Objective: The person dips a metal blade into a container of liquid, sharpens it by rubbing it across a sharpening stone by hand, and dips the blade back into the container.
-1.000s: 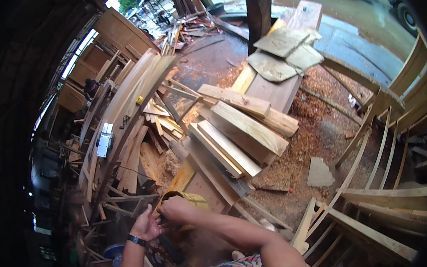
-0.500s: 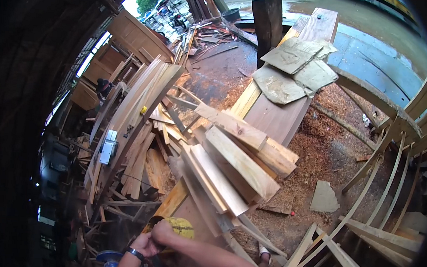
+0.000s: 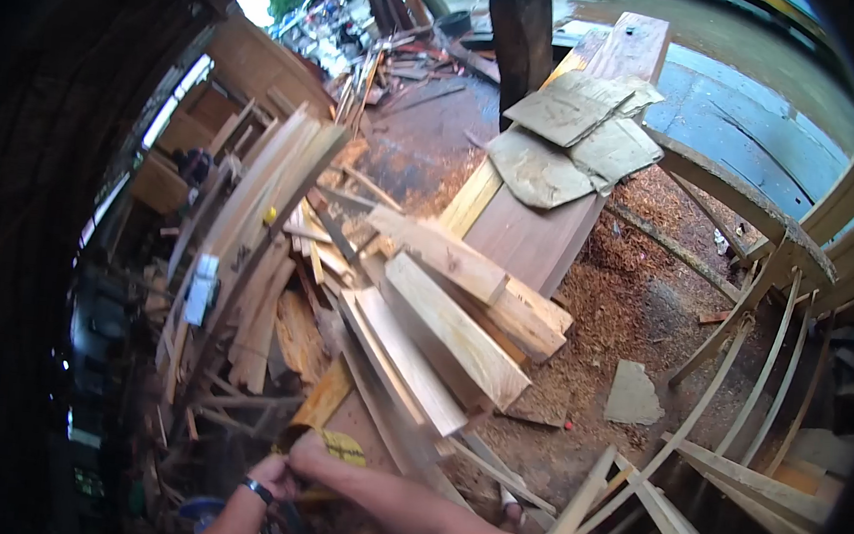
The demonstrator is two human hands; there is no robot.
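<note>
My left hand (image 3: 273, 477), with a dark watch on its wrist, is closed at the bottom of the view, close against my right hand. My right hand (image 3: 307, 453) is curled beside a round yellow object (image 3: 343, 448) with dark markings. What the fingers of either hand hold is hidden. Just beyond the hands lies a long plank (image 3: 362, 425) with a yellowish edge. A stack of cut boards (image 3: 452, 329) rests across it.
Flat grey sheets (image 3: 578, 138) lie on the plank's far end, near a dark post (image 3: 520, 48). More boards (image 3: 251, 213) lean at the left, with a person (image 3: 194, 165) behind. Curved wooden frames (image 3: 738, 392) stand at the right. Sawdust (image 3: 611, 292) covers the ground.
The whole view has shifted, so the boards and the plank appear slightly farther left. My hands remain together beside the yellow object.
</note>
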